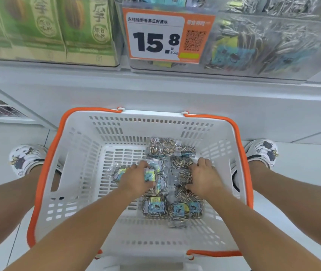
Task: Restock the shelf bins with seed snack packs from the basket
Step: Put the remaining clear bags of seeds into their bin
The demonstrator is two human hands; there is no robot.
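Both hands were down inside the white basket (89,153) with orange handles, which filled the lower middle of the frame and stood on the pale tiled floor (302,173) between the person's two patterned shoes (25,158). The left hand (138,179) lay on a heap of seed snack packs (175,184) in the basket's bottom, its fingers curled down around a pack with a blue and yellow label (149,175). The right hand (202,178), just right of it, was spread over clear packs of striped seeds, fingers bent onto them; whether it actually gripped one could not be told. More packs lay beyond the fingertips toward the basket's far wall, and others lay nearer the camera between the two forearms. Above the basket ran a white shelf edge (175,90). In the upper right of the frame a clear shelf bin (273,42) held similar seed packs, with an orange price tag (165,36) reading 15.8 on its front. Green boxes (44,28) stood on the shelf in the upper left.
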